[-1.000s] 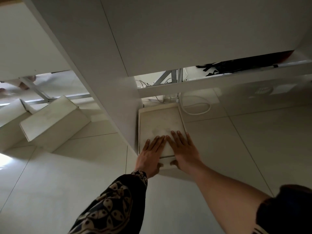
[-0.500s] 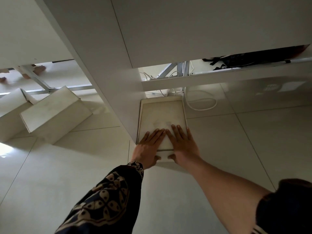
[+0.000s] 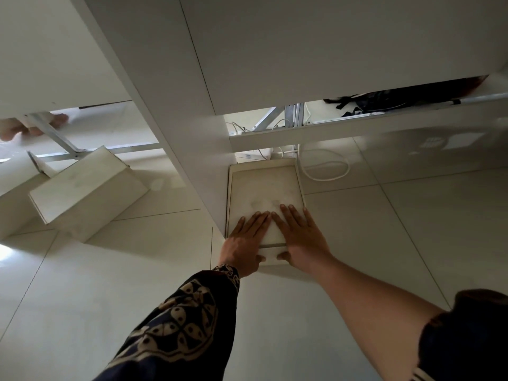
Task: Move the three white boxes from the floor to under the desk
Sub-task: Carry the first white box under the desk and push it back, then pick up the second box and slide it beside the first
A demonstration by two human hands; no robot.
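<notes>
Both hands are lying flat and spread on the lid of a white box (image 3: pixel 265 199), gripping nothing: the left hand (image 3: pixel 245 243) is pressing with its fingers on the lid's near left part and its thumb hooked over the near face, and the right hand (image 3: pixel 301 239) is mirroring it on the near right, the index fingertips almost touching. Going from the left, a second white box (image 3: pixel 88 192) is sitting tilted on the floor (image 3: pixel 110 298), well apart from the one under the hands, below a separate stretch of surface; just behind it on the far left a pale slab (image 3: pixel 16 196) is leaning that may be the third box, though that cannot be told for sure. In the middle, the pushed box is resting on the floor with its left side touching the white upright panel (image 3: pixel 176 111) and its far end already lying beneath the front edge of the surface (image 3: pixel 316 45), near a loop of white cable (image 3: pixel 325 171). Its near end is still sticking out from under that edge, so this box is looking only partly delivered; by this view, one box is nearly placed and the two at left are waiting to be moved.
</notes>
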